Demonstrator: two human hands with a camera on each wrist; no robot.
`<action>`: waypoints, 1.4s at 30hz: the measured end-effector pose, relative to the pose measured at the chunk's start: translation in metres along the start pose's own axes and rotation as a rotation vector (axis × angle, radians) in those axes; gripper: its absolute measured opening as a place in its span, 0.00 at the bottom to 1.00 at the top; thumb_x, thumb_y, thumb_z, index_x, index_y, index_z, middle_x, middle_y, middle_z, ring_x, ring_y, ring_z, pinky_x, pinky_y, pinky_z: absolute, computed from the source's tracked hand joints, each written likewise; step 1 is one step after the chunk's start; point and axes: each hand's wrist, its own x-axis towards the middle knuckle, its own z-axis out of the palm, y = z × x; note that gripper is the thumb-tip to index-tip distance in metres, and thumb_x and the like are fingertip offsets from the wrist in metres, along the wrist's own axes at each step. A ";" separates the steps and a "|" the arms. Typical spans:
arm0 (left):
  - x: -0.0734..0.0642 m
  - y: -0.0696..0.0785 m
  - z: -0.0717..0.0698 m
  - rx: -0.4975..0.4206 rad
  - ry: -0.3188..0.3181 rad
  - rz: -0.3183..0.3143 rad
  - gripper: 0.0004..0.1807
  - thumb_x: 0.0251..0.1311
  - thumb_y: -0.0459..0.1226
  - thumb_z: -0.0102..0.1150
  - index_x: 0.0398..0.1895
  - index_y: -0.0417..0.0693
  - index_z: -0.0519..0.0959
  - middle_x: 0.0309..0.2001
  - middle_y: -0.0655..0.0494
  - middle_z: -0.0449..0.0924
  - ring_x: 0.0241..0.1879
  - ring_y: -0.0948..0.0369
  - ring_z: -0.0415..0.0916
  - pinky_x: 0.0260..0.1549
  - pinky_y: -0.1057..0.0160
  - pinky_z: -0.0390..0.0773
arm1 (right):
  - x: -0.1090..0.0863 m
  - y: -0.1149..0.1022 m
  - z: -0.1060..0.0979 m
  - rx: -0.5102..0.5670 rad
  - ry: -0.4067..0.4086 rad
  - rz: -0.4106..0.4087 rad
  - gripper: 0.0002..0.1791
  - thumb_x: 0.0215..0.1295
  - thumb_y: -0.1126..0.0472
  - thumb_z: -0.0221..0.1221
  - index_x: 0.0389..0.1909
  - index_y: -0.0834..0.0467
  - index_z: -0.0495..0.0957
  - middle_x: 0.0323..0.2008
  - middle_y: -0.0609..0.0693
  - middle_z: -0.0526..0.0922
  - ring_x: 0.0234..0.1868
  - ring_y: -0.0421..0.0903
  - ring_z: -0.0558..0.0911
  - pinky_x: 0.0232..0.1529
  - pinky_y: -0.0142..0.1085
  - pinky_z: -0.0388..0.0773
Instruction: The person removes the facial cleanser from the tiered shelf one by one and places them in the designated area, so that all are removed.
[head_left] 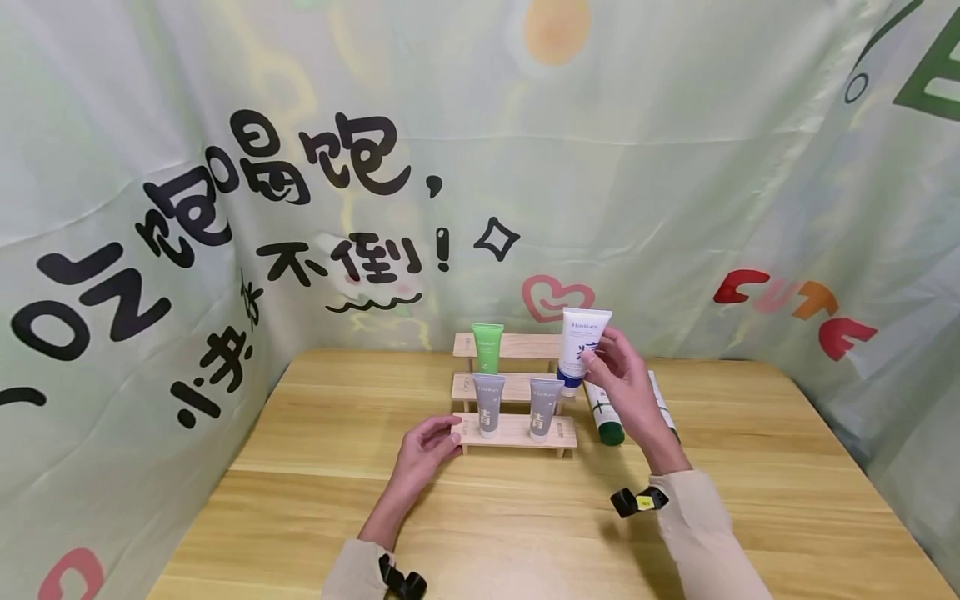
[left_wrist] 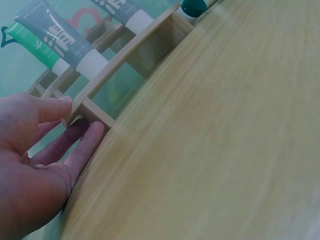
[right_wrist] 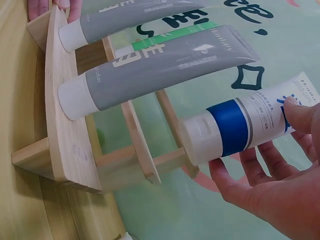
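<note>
Right hand [head_left: 628,383]: the thumb lies across the printed face of the white tube [head_left: 581,337] and the other fingers curl behind it, parted only by the tube's thickness; they have a firm hold of it. The white tube is upright, cap down, at the right end of the rack [head_left: 513,430], level with the upper steps; whether its cap touches the wood I cannot tell. Left hand [head_left: 420,454]: the thumb presses the left end of the near step while the fingers bend below against its leg, the gap between them narrow.

The rack, wooden and three-stepped, bears three capped tubes standing on their caps. On the near step are the left gray tube [head_left: 489,408] and the right gray tube [head_left: 543,408], well apart. The green tube [head_left: 487,346] stands on the middle step, directly behind the left gray tube. All are opaque, their contents hidden from me. On the table [head_left: 510,508], just right of the rack, lie a green-capped tube [head_left: 602,408] and another tube [head_left: 662,402], the latter partly hidden by the right hand. Printed cloth [head_left: 637,208] hangs beyond.
</note>
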 end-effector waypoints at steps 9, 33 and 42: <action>0.001 -0.001 0.004 0.000 -0.003 -0.002 0.18 0.66 0.25 0.63 0.58 0.32 0.78 0.57 0.35 0.77 0.51 0.53 0.82 0.52 0.57 0.87 | -0.019 -0.002 -0.019 -0.018 0.115 -0.019 0.27 0.78 0.56 0.56 0.71 0.61 0.65 0.65 0.64 0.73 0.56 0.44 0.77 0.50 0.28 0.86; 0.001 0.002 -0.001 0.012 0.023 -0.013 0.18 0.66 0.25 0.63 0.59 0.33 0.78 0.62 0.36 0.75 0.53 0.51 0.81 0.53 0.58 0.87 | -0.032 0.010 -0.103 0.160 0.470 0.054 0.19 0.71 0.64 0.64 0.60 0.55 0.75 0.45 0.43 0.85 0.47 0.38 0.82 0.37 0.22 0.86; 0.001 0.001 0.002 0.016 0.019 -0.020 0.18 0.66 0.25 0.63 0.59 0.32 0.78 0.62 0.36 0.74 0.52 0.52 0.81 0.52 0.58 0.87 | -0.036 0.046 -0.142 0.101 0.623 0.260 0.18 0.68 0.56 0.68 0.57 0.53 0.79 0.38 0.38 0.86 0.40 0.35 0.81 0.30 0.20 0.82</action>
